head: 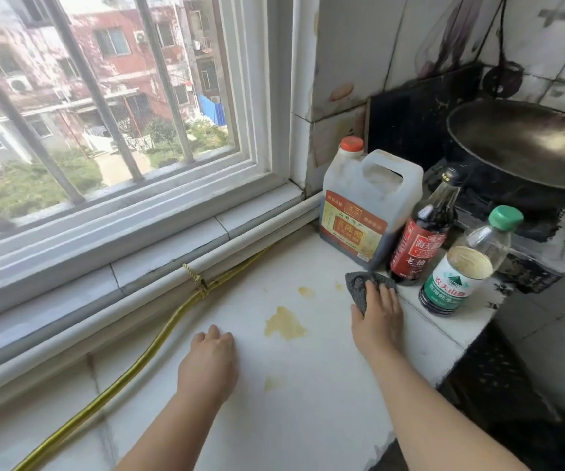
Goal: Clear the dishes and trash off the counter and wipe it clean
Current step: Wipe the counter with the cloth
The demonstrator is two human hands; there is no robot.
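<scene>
One dark grey cloth [356, 287], coarse and speckled, is lying crumpled at the far right of the white table [325, 385], just beside the base of a dark sauce bottle [422, 243]. The right hand [376, 322] is pressing flat on it, fingers extended and covering its near half; the hand is released, not clenched round the cloth. The left hand [211, 356] is resting on bare table, well apart from the cloth, fingers loosely bent and grasping nothing.

Three yellowish stains are showing on the table: the largest [286, 322] between the hands, a small one [306, 292] just left of the cloth, and a faint one [272, 382] nearer the viewer.

A jug [366, 205] with an orange cap and a clear bottle [461, 270] with a green cap are flanking the sauce bottle, all three holding dark liquid. Behind them a wok [526, 147] is sitting on a black stove [410, 124]. A yellow hose [138, 351] is running along the table's back edge, tied to a white pipe [158, 277]. A barred window [104, 96] is facing brick buildings, and stained white tiles [352, 45] are covering the wall.
</scene>
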